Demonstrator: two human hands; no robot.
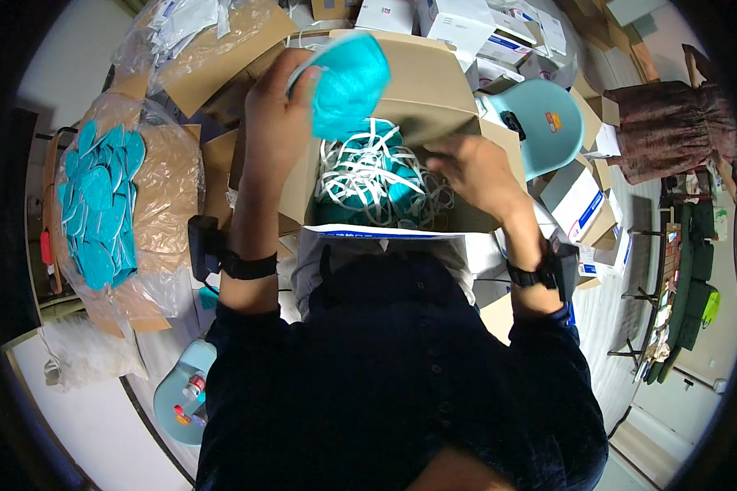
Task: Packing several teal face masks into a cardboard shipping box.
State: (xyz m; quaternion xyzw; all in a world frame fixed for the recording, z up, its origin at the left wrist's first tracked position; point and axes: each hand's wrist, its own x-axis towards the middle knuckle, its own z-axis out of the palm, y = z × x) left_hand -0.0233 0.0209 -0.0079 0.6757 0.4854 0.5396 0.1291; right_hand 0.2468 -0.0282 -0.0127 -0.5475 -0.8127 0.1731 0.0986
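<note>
A teal cup-shaped face mask [348, 86] is held up over the far left part of a cardboard box, its edge pinched in my left hand [280, 102]. My right hand [477, 170] hovers at the right side of the same box, fingers partly bent and smeared by motion; whether anything thin is between them does not show. Inside the box lies a heap of teal masks with tangled white straps [368, 176]. The open cardboard box [422, 61] stands right in front of my body, its far flap raised.
At left, a plastic-lined carton [168, 196] bears a pile of teal masks [98, 204]. Light blue stools stand at the right [549, 123] and lower left [172, 401], the latter holding small bottles. White boxes [458, 29] crowd the far side, and more cartons [577, 200] lie right.
</note>
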